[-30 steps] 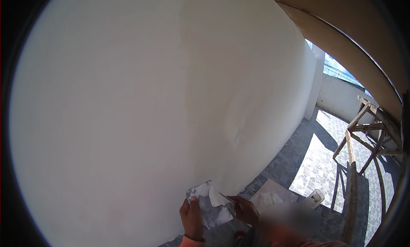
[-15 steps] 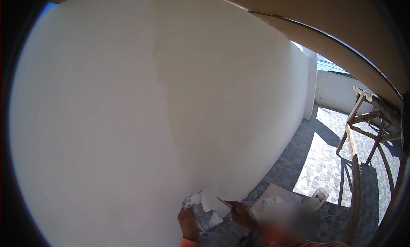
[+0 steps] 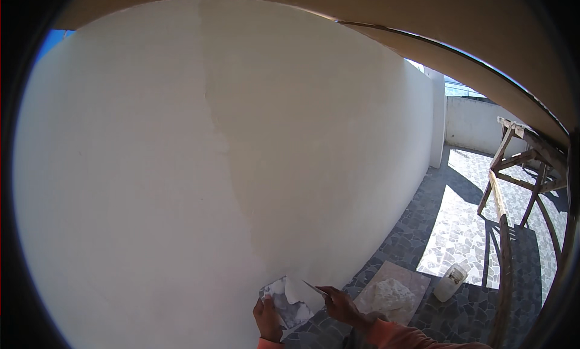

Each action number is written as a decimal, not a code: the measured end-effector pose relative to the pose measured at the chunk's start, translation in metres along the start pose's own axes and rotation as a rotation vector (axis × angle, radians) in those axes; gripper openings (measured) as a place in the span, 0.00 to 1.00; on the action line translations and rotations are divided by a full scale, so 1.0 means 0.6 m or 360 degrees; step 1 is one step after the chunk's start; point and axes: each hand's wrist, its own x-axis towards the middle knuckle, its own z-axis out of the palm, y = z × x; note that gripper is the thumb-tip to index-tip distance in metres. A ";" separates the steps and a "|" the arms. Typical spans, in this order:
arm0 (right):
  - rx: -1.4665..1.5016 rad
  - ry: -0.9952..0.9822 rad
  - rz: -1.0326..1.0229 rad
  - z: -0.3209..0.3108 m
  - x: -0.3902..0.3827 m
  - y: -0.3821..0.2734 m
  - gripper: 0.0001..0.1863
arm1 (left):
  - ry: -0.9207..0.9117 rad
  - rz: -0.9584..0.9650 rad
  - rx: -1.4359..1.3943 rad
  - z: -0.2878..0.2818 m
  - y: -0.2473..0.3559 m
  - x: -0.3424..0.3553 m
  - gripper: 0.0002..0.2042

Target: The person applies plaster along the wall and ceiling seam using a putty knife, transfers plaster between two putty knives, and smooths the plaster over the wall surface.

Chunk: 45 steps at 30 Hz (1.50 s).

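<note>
My left hand (image 3: 267, 319) is closed on the edge of a grey square board (image 3: 284, 305), tilted in front of the lower wall. White putty (image 3: 295, 291) lies smeared over the board, thickest towards its upper and right sides. Just right of it, my right hand (image 3: 338, 305) grips a putty knife (image 3: 313, 287), its thin blade pointing up and left, near the putty. Whether the blade touches the putty I cannot tell. Behind both hands rises a white wall (image 3: 133, 168), with a darker, beige area (image 3: 302, 137) on its right part.
On the stone-patterned floor (image 3: 399, 246) to the right, a light sheet (image 3: 417, 282) bears a heap of white paste or powder (image 3: 393, 296). A whitish plastic container (image 3: 451, 282) stands beside it. Farther right is a wooden trestle (image 3: 513, 159); a brown overhang (image 3: 483, 23) crosses above.
The view has shifted slightly, showing more of the wall's top. A blurred shape over the white heap is gone, so heap, container and my right sleeve show. Both hands keep their hold.
</note>
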 end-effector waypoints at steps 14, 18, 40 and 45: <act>-0.0019 0.0061 -0.0185 -0.041 0.014 -0.024 0.23 | -0.0042 0.0099 0.0111 0.001 0.008 -0.013 0.14; -0.0183 -0.0062 -0.0741 -0.126 0.084 -0.124 0.33 | -0.0046 0.0216 0.0027 0.026 0.118 -0.023 0.14; -0.0921 -0.0315 -0.1890 -0.273 0.256 -0.475 0.22 | -0.0144 0.0829 -0.0030 0.148 0.441 -0.030 0.14; -0.1006 -0.0363 -0.1942 -0.257 0.273 -0.466 0.20 | -0.0053 0.1053 0.0195 0.151 0.440 -0.023 0.15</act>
